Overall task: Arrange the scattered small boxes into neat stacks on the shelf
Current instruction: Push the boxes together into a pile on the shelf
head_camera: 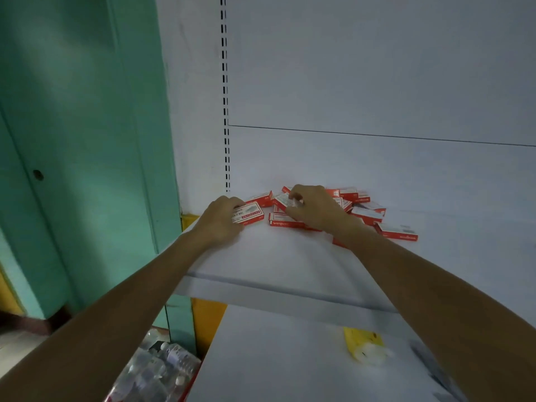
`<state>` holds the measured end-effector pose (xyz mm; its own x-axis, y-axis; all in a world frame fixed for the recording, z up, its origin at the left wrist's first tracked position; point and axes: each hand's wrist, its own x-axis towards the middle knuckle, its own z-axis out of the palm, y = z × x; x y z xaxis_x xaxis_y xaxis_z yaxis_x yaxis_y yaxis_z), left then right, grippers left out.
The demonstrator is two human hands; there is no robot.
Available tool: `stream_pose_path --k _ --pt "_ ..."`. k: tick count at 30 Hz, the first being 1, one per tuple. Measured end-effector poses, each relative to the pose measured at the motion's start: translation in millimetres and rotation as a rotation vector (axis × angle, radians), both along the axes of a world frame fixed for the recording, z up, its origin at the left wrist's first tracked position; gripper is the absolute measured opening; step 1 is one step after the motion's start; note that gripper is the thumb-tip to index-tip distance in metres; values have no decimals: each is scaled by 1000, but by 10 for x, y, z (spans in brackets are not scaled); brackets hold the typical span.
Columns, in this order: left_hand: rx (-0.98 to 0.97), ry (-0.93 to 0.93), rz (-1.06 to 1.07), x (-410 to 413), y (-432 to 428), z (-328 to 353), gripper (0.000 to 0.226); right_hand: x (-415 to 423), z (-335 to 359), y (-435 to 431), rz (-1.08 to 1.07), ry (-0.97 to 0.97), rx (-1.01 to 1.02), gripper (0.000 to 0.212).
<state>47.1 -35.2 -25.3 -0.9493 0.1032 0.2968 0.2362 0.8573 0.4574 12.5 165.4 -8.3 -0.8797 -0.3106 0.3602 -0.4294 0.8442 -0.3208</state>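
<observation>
Several small red-and-white boxes (368, 213) lie scattered in a loose pile near the back of a white shelf (278, 256). My left hand (222, 219) grips one red-and-white box (250, 213) at the left end of the pile, fingers curled over its near edge. My right hand (314, 207) reaches into the middle of the pile and pinches another box (282, 200), lifted and tilted above the ones beneath it. A further box (398, 231) lies alone at the right edge of the pile. My right forearm hides part of the pile.
A lower white shelf (275, 358) carries a yellow packet (364, 343). A slotted upright (225, 111) runs up the back panel. A teal wall and door (87, 140) stand to the left. Plastic bottles (156, 369) lie on the floor at the bottom left.
</observation>
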Motion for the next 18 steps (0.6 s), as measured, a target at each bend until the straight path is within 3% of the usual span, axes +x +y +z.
stream_pose_path --k 6,18 --pt "-9 17 -167 196 378 53 48 418 11 490 -99 101 -32 12" --pt "-4 90 -475 404 1819 54 50 1267 -29 2045 -550 124 59 35"
